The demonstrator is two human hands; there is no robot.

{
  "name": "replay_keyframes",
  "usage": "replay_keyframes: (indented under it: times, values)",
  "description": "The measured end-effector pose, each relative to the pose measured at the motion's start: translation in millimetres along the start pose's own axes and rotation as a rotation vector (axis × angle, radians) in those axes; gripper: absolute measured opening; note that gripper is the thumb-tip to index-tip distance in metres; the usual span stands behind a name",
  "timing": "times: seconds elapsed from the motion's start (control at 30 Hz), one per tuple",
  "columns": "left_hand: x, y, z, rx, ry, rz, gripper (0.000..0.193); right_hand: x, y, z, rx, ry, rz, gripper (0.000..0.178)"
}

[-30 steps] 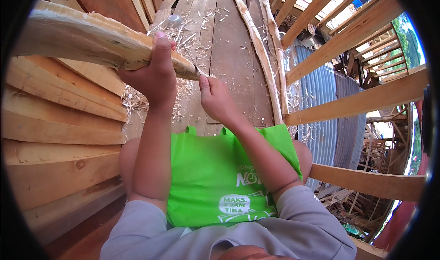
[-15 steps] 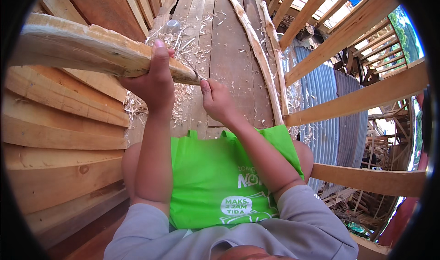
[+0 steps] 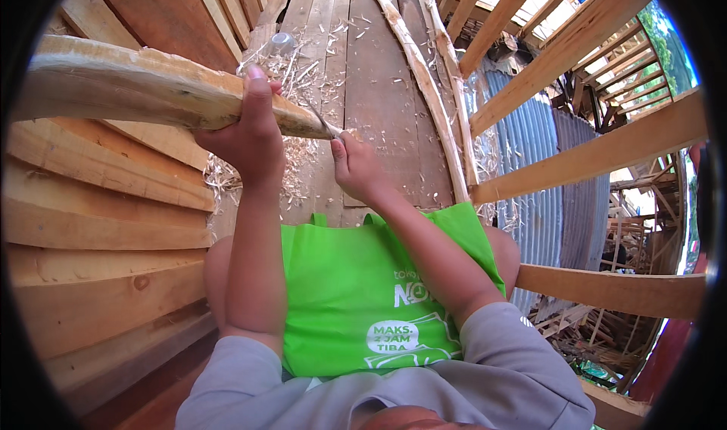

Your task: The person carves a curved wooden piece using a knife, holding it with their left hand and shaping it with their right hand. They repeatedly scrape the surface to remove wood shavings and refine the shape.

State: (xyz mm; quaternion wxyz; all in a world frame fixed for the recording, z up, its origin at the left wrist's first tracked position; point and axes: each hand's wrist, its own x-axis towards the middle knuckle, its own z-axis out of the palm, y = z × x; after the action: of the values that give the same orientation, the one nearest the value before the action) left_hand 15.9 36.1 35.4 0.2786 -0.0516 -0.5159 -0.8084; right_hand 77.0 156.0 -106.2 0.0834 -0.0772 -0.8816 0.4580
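The left hand [image 3: 254, 131] is wrapped around a thick, pale length of wood [image 3: 151, 81], thumb along its top side, the other fingers mostly hidden; gripping close to the narrowing end probably keeps that end from swinging. The right hand [image 3: 357, 168] is closed at the tip, seemingly pinching a thin dark blade [image 3: 322, 120] that lies across the wood there; its handle cannot be made out. The wood slants from the upper left, its thicker part near the plank wall [image 3: 113, 225], down to its tip between the hands. Below the forearms a green bag [image 3: 341, 271] covers the lap, perhaps to catch scraps. Curled shavings [image 3: 299, 165] litter the floorboards [image 3: 379, 112] beyond, around a clear cup [image 3: 282, 43]. Two peeled poles [image 3: 420, 70] lie lengthwise along the right edge, perhaps set there out of the elbow's way. The plank wall limits leftward movement, the slatted railing [image 3: 598, 153] bounds the right, with corrugated sheets [image 3: 530, 165] outside it, and the longest reach runs forward along the boards.
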Motion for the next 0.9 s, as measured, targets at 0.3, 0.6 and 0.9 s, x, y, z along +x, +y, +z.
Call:
replay_keyframes:
  times: [0.3, 0.6, 0.9]
  values:
    - [4.6, -3.3, -6.4, 0.019, -0.006, 0.025, 0.036, -6.9, -18.1, 13.6, -0.005, 0.084, 0.229, 0.051]
    - [-0.9, 1.2, 7.6, 0.037, 0.036, -0.008, 0.025, 8.1, 72.8, 21.4, -0.217, 0.068, 0.293, 0.041]
    - [3.3, -0.5, -4.8, 0.015, -0.051, 0.009, 0.018, 19.5, 50.2, -15.2, -0.546, 0.136, 0.286, 0.031]
